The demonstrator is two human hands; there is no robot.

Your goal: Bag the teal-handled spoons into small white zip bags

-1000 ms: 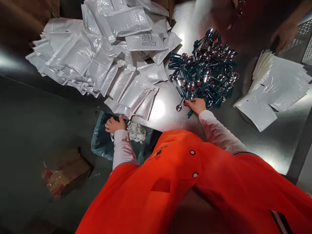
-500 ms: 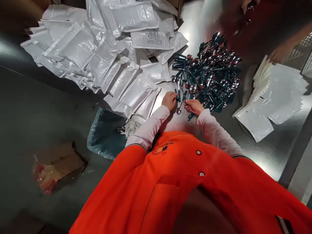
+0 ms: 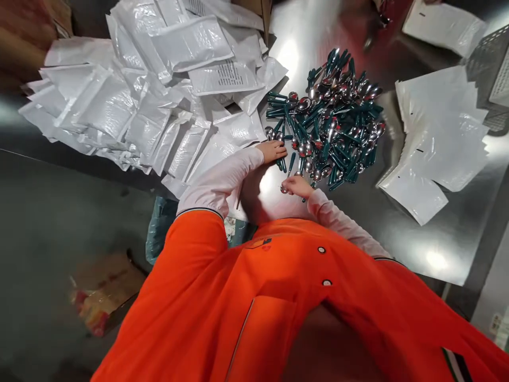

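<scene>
A heap of spoons (image 3: 338,124) with dark green handles and shiny metal bowls lies on the metal table. At the heap's left edge my left hand (image 3: 274,151) rests over several spoons, fingers stretched out across them; bowls show above the hand and handle ends below it. Closer to my body, my right hand (image 3: 299,185) is closed with its fingertips on a spoon (image 3: 283,188), whose bowl sticks out to the left while the hand hides its handle. Another green-handled spoon (image 3: 291,163) lies between the two hands.
White padded mailers (image 3: 119,101) are piled on the left. On the right lies a fanned stack of flat white bags (image 3: 441,138), with a white basket (image 3: 499,79) beyond it. A cardboard box (image 3: 107,286) stands on the floor at left.
My left hand has moved onto the spoons at the heap's left edge. My right hand has shifted left and nearer my body, onto the spoon's bowl end. The view has shifted.
</scene>
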